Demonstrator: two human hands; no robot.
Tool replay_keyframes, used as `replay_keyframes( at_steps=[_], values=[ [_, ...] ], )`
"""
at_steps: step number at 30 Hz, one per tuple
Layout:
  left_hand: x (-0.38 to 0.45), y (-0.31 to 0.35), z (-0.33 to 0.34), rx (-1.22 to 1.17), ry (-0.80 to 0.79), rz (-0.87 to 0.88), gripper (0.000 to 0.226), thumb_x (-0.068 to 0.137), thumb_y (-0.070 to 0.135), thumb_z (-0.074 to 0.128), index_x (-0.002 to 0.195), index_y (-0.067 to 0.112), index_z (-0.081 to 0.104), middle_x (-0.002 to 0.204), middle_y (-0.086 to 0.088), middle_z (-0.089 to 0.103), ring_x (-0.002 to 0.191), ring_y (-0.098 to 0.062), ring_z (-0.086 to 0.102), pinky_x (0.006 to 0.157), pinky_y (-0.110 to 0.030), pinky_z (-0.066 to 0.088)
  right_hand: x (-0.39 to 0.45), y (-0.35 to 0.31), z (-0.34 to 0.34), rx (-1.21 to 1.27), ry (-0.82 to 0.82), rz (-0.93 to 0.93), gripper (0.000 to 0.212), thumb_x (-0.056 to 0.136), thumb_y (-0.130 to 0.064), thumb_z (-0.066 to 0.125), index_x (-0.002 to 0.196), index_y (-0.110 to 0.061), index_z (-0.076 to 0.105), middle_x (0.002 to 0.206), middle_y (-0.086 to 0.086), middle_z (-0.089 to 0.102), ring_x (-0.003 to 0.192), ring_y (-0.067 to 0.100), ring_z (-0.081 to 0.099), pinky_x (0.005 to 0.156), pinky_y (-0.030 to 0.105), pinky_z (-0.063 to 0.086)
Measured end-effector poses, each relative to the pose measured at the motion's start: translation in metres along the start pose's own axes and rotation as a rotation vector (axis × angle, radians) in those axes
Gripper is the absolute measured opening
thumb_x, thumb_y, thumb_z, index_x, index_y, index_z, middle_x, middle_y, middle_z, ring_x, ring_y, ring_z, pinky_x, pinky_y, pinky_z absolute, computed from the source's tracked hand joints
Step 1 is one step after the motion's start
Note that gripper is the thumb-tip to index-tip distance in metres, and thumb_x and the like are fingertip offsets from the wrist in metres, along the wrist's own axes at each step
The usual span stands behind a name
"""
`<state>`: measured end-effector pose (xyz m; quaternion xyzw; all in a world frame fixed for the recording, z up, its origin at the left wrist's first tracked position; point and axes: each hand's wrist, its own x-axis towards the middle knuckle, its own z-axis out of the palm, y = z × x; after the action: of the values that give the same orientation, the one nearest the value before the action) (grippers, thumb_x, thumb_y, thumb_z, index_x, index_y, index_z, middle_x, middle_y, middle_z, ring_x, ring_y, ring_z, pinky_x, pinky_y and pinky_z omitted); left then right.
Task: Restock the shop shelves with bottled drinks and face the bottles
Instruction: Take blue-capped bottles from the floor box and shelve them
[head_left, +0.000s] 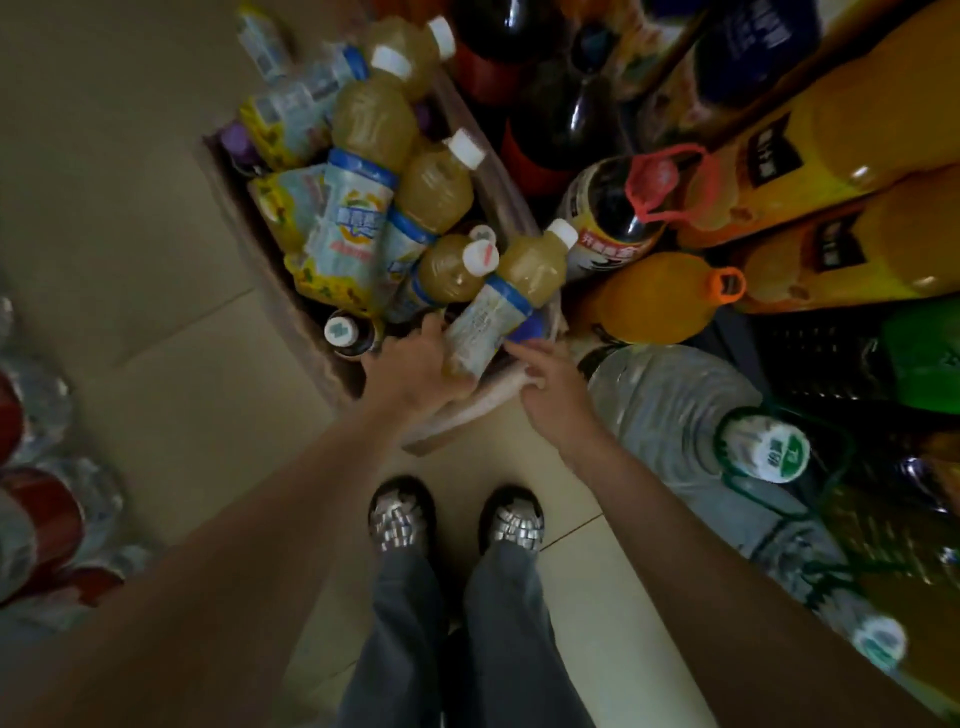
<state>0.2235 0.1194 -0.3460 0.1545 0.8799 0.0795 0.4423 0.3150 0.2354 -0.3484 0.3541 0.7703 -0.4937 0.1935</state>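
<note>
The left hand (415, 371) grips the base of a full, white-capped plastic bottle of cloudy yellow drink (506, 299) above the brown cardboard box (291, 306); the right hand (548, 387) touches it, fingers loose. Likely weighty and slick, so its labelled waist suits gripping.

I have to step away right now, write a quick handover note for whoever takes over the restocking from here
Left hand: grips the base of a yellow-drink bottle over the cardboard box.
Right hand: fingers loosely extended, reaching toward the same bottle; contact unclear, the frame is blurred.
Box on the floor holds more of the same white-capped bottles.
Large orange juice bottles and a water jug stand to the right.
Done: one bottle picked up.
Left: shelve it, face it, empty the box.
</note>
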Motion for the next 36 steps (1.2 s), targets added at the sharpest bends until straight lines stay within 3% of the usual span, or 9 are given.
replay_keyframes(
  at_steps=[3,5,8,13,17,21,25,30,36],
  values=[
    [0.007,-0.001,-0.008,0.160,-0.060,0.092,0.079,0.078,0.048,0.066,0.134,0.009,0.026,0.123,-0.012,0.054,0.117,-0.034,0.048,0.095,-0.045,0.035,0.025,0.004,-0.008,-0.230,0.144,0.042,0.040,0.084,-0.002,0.060,0.123,-0.006,0.056,0.133,0.012,0.038,0.122,0.027,0.040,0.102,0.029,0.032],
    [0.009,-0.001,-0.009,0.212,-0.060,0.134,0.081,0.079,0.048,0.065,0.136,0.006,0.024,0.122,-0.012,0.054,0.116,-0.033,0.051,0.094,-0.041,0.036,0.039,0.002,-0.005,-0.417,0.170,0.062,0.053,0.078,-0.019,0.072,0.124,-0.007,0.049,0.133,0.010,0.037,0.120,0.031,0.038,0.100,0.035,0.031],
    [0.011,-0.006,-0.007,0.223,-0.038,0.164,0.083,0.079,0.048,0.065,0.137,0.005,0.025,0.121,-0.012,0.055,0.115,-0.031,0.052,0.096,-0.041,0.035,0.052,0.002,0.008,-0.570,0.231,0.077,0.052,0.078,-0.028,0.071,0.121,-0.007,0.050,0.133,0.008,0.034,0.121,0.030,0.033,0.099,0.039,0.032],
    [0.012,-0.015,-0.009,0.189,-0.005,0.229,0.071,0.077,0.051,0.066,0.123,0.006,0.036,0.114,-0.011,0.058,0.105,-0.031,0.056,0.085,-0.037,0.040,0.054,0.016,0.009,-0.437,0.337,-0.003,0.047,0.071,-0.022,0.075,0.108,-0.002,0.054,0.122,0.013,0.043,0.112,0.032,0.039,0.093,0.044,0.037],
    [0.013,-0.022,-0.020,0.103,-0.051,0.220,0.071,0.074,0.048,0.071,0.124,0.009,0.040,0.120,-0.011,0.057,0.110,-0.030,0.055,0.086,-0.037,0.044,0.051,0.018,0.003,-0.454,0.284,-0.069,0.046,0.072,-0.022,0.076,0.106,0.000,0.055,0.121,0.015,0.044,0.110,0.031,0.041,0.094,0.038,0.035],
    [0.015,-0.020,-0.032,0.137,-0.118,0.163,0.072,0.074,0.045,0.072,0.127,0.010,0.038,0.126,-0.011,0.054,0.114,-0.031,0.053,0.091,-0.040,0.045,0.049,0.009,0.011,-0.578,0.301,0.054,0.053,0.077,-0.033,0.072,0.118,-0.006,0.053,0.131,0.009,0.036,0.120,0.030,0.034,0.098,0.040,0.032],
    [0.022,-0.001,-0.020,0.234,-0.086,0.169,0.068,0.075,0.047,0.069,0.123,0.011,0.038,0.122,-0.009,0.055,0.116,-0.030,0.050,0.097,-0.041,0.036,0.053,0.001,0.021,-0.434,0.354,0.147,0.049,0.077,-0.023,0.072,0.119,-0.004,0.052,0.134,0.011,0.034,0.122,0.031,0.033,0.101,0.040,0.028],
    [0.023,0.014,0.003,0.140,0.101,0.146,0.051,0.080,0.039,0.065,0.112,0.006,0.042,0.115,-0.011,0.058,0.111,-0.030,0.054,0.093,-0.036,0.034,0.052,0.003,0.006,-0.431,0.282,0.032,0.064,0.069,-0.027,0.078,0.118,-0.001,0.047,0.126,0.014,0.037,0.117,0.033,0.037,0.097,0.045,0.036],
    [0.025,0.003,-0.016,0.056,0.058,0.204,0.053,0.080,0.032,0.068,0.116,0.002,0.044,0.117,-0.017,0.058,0.110,-0.034,0.054,0.084,-0.038,0.043,0.038,0.001,-0.021,-0.471,0.257,-0.100,0.052,0.065,-0.029,0.077,0.100,0.002,0.054,0.111,0.015,0.043,0.102,0.028,0.046,0.090,0.039,0.042]
  ],
)
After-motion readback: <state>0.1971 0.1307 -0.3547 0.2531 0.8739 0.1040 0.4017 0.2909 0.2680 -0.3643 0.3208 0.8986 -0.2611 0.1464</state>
